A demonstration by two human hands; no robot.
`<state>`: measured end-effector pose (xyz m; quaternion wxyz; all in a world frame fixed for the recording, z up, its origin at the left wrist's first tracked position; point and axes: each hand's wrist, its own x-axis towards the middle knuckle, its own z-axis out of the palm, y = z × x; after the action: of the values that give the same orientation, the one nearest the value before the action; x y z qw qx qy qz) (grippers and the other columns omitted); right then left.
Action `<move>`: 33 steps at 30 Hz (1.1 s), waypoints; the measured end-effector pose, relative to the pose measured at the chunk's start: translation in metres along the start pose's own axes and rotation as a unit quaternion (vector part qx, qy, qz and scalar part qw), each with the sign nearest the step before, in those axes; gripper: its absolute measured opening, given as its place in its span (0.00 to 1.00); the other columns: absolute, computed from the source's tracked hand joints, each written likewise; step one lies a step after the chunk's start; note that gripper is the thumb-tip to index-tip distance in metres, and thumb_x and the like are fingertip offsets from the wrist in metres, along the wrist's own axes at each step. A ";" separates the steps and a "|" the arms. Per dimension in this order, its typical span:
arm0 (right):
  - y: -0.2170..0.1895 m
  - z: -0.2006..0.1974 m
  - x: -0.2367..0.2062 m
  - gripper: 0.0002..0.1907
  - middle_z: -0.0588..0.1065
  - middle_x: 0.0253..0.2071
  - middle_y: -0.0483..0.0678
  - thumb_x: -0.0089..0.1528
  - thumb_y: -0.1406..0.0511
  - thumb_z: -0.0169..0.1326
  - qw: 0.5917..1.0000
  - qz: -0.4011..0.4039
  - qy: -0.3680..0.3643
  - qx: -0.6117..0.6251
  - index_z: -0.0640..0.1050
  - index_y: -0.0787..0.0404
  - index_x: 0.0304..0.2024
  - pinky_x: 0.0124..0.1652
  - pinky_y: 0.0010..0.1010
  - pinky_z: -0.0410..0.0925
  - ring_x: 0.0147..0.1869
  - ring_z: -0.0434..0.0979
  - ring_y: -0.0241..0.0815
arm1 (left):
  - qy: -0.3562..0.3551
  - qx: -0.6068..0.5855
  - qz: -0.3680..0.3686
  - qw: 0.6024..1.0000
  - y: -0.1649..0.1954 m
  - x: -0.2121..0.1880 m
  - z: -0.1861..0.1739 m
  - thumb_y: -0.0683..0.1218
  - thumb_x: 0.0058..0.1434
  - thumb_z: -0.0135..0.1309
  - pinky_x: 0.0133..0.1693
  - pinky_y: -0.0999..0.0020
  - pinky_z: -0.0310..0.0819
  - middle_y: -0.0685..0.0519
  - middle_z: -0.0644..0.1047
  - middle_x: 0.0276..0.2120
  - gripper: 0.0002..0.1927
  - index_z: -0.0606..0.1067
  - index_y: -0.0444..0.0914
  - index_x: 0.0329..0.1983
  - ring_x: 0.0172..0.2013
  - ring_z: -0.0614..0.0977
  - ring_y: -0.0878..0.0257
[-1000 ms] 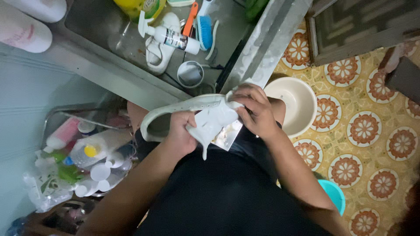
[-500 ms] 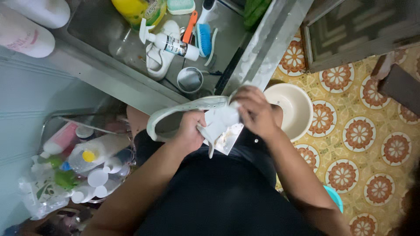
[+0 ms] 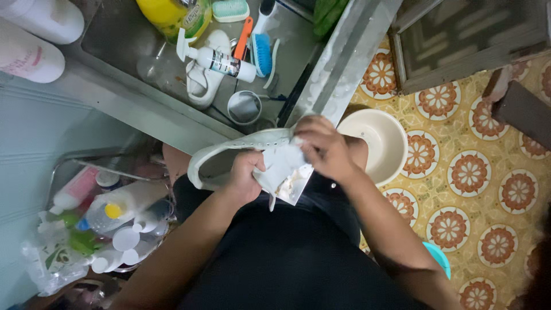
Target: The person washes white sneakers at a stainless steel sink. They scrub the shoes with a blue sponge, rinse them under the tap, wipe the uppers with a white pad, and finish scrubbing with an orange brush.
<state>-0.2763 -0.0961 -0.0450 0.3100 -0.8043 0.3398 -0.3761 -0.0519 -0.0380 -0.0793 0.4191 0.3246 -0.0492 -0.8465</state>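
Note:
A white sneaker (image 3: 229,152) is held sole-side out over my lap, in front of a steel sink (image 3: 132,97). My left hand (image 3: 245,177) grips the shoe near its opening. My right hand (image 3: 322,147) presses a crumpled white cloth or tissue (image 3: 282,167) against the shoe's tongue area, fingers closed on it. A second white sneaker (image 3: 205,74) lies in the sink under a white pump bottle (image 3: 221,60).
In the sink lie a blue brush (image 3: 263,53), an orange-handled brush (image 3: 243,35), a small metal cup (image 3: 244,107) and a yellow bottle (image 3: 172,12). A cream basin (image 3: 381,143) sits on the patterned tile floor. A rack of bottles (image 3: 97,212) stands at left.
The view shifted slightly. My right hand worked the white cloth over the shoe; both hands kept hold of the sneaker.

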 end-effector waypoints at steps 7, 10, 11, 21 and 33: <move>0.005 -0.001 0.002 0.09 0.77 0.47 0.54 0.60 0.73 0.59 1.000 -0.014 0.004 -0.005 0.78 0.67 0.43 0.60 0.45 0.67 0.58 0.75 0.58 | -0.012 0.012 0.062 0.998 -0.004 -0.006 0.004 0.37 0.46 0.45 0.51 0.58 0.73 0.43 0.77 0.47 0.29 0.72 0.26 0.55 0.48 0.79 0.52; 0.003 -0.002 0.003 0.06 0.77 0.46 0.53 0.61 0.73 0.59 0.999 0.048 -0.012 -0.005 0.79 0.65 0.42 0.59 0.42 0.68 0.56 0.76 0.55 | 0.003 0.022 0.054 0.998 -0.005 -0.005 0.005 0.38 0.42 0.44 0.51 0.60 0.75 0.44 0.78 0.45 0.30 0.73 0.28 0.52 0.47 0.80 0.53; 0.002 -0.003 0.004 0.08 0.77 0.46 0.53 0.59 0.73 0.58 0.999 0.036 -0.010 -0.006 0.79 0.66 0.42 0.59 0.43 0.68 0.57 0.76 0.56 | -0.007 0.021 0.065 0.998 -0.005 -0.005 0.005 0.37 0.42 0.44 0.51 0.60 0.75 0.44 0.78 0.45 0.30 0.73 0.28 0.52 0.47 0.80 0.53; -0.010 -0.006 0.000 0.08 0.77 0.47 0.51 0.58 0.70 0.59 0.998 -0.013 -0.043 -0.041 0.81 0.62 0.41 0.62 0.45 0.67 0.60 0.75 0.56 | 0.001 0.019 0.043 0.999 0.001 -0.001 0.003 0.40 0.45 0.45 0.50 0.54 0.78 0.40 0.78 0.44 0.28 0.74 0.27 0.51 0.45 0.81 0.48; -0.026 -0.009 -0.004 0.09 0.77 0.49 0.51 0.58 0.70 0.58 0.997 -0.018 -0.050 -0.060 0.81 0.62 0.42 0.61 0.44 0.68 0.63 0.74 0.56 | 0.013 0.013 0.028 0.999 0.004 0.001 0.005 0.42 0.42 0.45 0.50 0.52 0.78 0.40 0.79 0.43 0.30 0.73 0.27 0.51 0.44 0.82 0.47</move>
<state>-0.2771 -0.0805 -0.0225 0.2711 -0.8450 0.3318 -0.3201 -0.0525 -0.0423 -0.0744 0.4386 0.3393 -0.0642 -0.8297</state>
